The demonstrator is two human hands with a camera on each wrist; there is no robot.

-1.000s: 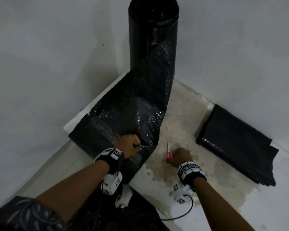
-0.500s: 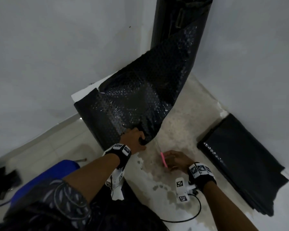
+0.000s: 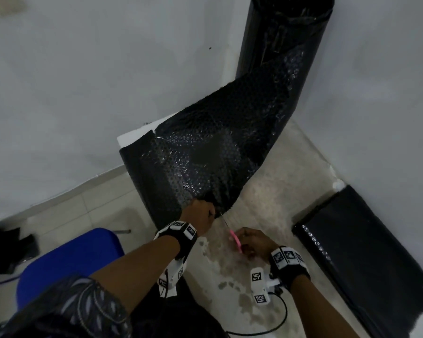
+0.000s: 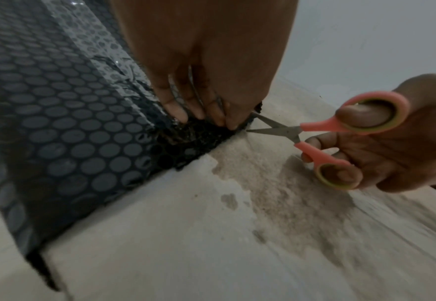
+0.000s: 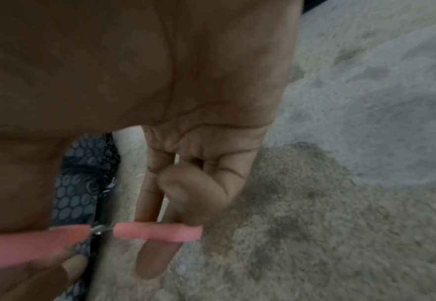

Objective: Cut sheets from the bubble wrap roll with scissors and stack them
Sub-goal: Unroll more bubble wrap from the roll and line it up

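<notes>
A tall black bubble wrap roll (image 3: 283,37) stands in the wall corner. Its unrolled sheet (image 3: 205,157) curves down to the floor. My left hand (image 3: 202,215) pinches the sheet's right edge (image 4: 193,130) with curled fingers (image 4: 178,112). My right hand (image 3: 253,241) holds pink-handled scissors (image 3: 235,239), thumb and fingers through the loops (image 4: 366,114). The blades (image 4: 271,127) are spread, their tips at the sheet's edge beside my left fingertips. The right wrist view shows the pink handles (image 5: 157,232) and a strip of the sheet (image 5: 80,195).
A stack of cut black sheets (image 3: 359,252) lies on the floor against the right wall. A blue seat (image 3: 66,262) is at the lower left, dark items (image 3: 7,250) beyond it. The floor (image 3: 261,296) between my hands is stained. A cable (image 3: 276,320) trails from my right wrist.
The view has swung left and down, bringing the blue seat in. The right hand has lifted the scissors off the floor and brought their spread blades to the sheet edge my left hand holds.
</notes>
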